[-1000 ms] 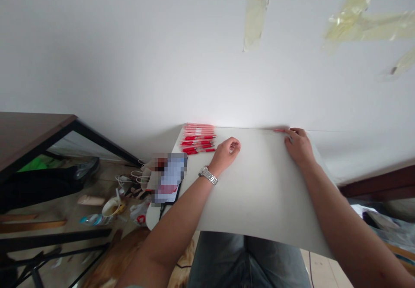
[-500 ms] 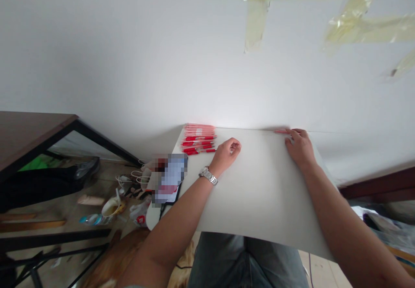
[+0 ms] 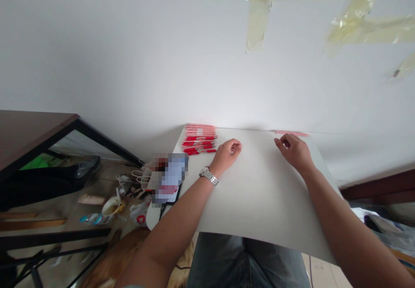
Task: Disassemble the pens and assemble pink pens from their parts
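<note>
A white table [image 3: 256, 193] stands against the wall. At its back left lies a row of several pens: pink-looking ones [image 3: 201, 129] at the rear and red pens [image 3: 199, 143] in front of them. My left hand [image 3: 229, 152], with a metal watch [image 3: 209, 175] at the wrist, rests just right of that row. Its fingers are curled in, and nothing shows in them. Along the back right edge lies a single pink pen [image 3: 292, 133]. My right hand [image 3: 295, 152] is a little in front of it, not holding it, thumb apart from the loosely bent fingers.
A blurred-out phone [image 3: 171, 178] sits at the table's left edge. Lower left, a cup [image 3: 110, 207], a bottle [image 3: 92, 219] and bags are on the floor. A dark brown table [image 3: 32, 132] stands left. Yellowish tape [image 3: 257, 24] sticks to the wall.
My right hand has let go of the pink pen and drawn back toward me, so the pen shows along its length. My left hand has stayed in place.
</note>
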Available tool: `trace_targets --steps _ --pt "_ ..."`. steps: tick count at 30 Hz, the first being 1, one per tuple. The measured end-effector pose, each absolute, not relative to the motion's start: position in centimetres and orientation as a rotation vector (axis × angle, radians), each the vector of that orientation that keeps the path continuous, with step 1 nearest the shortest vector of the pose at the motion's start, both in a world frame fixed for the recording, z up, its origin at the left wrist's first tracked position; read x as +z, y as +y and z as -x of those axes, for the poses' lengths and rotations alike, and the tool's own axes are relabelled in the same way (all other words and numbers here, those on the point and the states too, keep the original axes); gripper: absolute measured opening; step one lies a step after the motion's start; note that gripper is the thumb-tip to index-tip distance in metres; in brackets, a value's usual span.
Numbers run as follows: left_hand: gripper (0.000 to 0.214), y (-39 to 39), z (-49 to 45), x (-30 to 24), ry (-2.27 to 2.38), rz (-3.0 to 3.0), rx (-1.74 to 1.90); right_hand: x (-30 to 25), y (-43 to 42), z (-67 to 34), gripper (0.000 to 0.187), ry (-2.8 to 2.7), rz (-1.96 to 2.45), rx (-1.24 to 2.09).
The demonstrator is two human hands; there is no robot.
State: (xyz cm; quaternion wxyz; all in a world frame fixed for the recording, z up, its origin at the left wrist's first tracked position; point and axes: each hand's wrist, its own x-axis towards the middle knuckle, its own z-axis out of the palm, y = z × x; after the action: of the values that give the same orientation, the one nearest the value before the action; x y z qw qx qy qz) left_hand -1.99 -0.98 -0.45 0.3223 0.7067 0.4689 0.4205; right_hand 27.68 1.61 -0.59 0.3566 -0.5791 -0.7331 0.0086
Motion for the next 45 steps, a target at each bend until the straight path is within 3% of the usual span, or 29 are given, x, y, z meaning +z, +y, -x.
trace_targets --steps 22,45 --pt "0.015 -1.0 1.9 -0.3 1.252 -1.937 1.070 -1.1 -0.2 -24.1 0.034 -2.092 1.438 0.452" --pt "0.015 -1.3 1.8 -0.1 1.268 -1.974 1.043 -1.1 -0.1 -24.1 0.033 -2.139 1.452 0.418"
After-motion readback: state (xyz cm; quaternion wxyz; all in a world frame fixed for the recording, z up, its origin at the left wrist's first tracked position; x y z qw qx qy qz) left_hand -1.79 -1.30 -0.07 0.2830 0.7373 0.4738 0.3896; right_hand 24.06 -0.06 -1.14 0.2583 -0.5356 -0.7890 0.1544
